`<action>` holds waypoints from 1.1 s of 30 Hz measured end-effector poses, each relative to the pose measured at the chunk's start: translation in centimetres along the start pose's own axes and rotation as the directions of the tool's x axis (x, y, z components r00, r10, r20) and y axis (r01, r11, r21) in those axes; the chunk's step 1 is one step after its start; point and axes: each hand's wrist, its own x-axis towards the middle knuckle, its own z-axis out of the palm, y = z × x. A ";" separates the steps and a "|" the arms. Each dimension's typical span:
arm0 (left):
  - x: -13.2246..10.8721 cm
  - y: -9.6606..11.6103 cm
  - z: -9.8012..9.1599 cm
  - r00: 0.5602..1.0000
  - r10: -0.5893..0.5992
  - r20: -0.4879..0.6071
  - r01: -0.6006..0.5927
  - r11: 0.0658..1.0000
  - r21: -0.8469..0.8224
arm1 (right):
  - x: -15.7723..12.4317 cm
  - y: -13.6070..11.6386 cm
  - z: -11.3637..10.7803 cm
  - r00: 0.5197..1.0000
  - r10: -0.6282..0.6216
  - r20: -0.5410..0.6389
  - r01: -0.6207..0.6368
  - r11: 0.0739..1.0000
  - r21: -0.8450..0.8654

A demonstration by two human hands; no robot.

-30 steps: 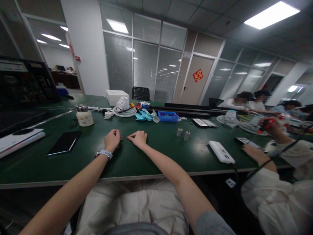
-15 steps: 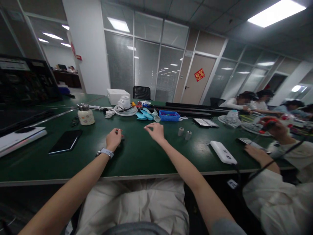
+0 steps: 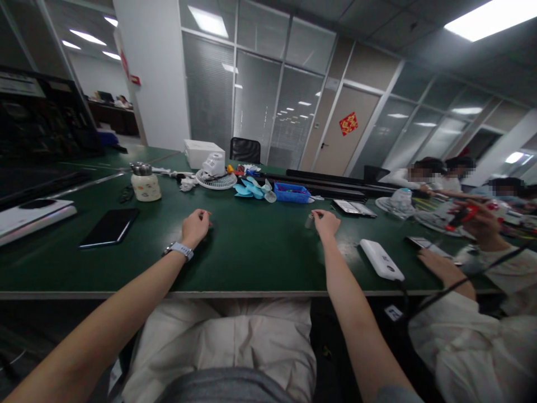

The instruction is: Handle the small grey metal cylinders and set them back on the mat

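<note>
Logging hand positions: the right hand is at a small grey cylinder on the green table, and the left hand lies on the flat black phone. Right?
Not quite. The head view shows the left hand on the bare green table, with the flat black phone apart, further left. The right hand is at the small grey cylinder.

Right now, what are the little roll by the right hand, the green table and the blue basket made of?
The little roll beside the right hand looks pale grey and dull, maybe metal or plastic; too small to tell. The green table seems a smooth rubbery mat, with soft glare. The blue basket looks like plastic: bright even colour, thin walls.
</note>
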 end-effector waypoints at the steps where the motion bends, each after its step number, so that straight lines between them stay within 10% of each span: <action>1: 0.0 0.0 0.0 1.000 0.003 -0.001 -0.003 1.000 0.004 | 0.0 0.0 0.0 1.000 -0.001 -0.030 0.001 1.000 0.011; 19: -0.3 0.0 -0.3 1.000 -0.005 0.012 0.005 1.000 -0.007 | 0.3 1.0 0.4 0.988 0.110 0.111 -0.119 0.990 0.073; 29: -0.1 -0.2 0.0 1.000 0.016 0.002 -0.016 1.000 -0.021 | -1.3 7.4 0.5 0.977 0.069 0.202 -0.122 0.957 0.262; 33: -0.2 -0.2 -0.1 1.000 0.013 -0.018 -0.014 1.000 -0.025 | -2.1 6.2 -0.3 0.991 0.090 0.097 -0.115 0.949 0.294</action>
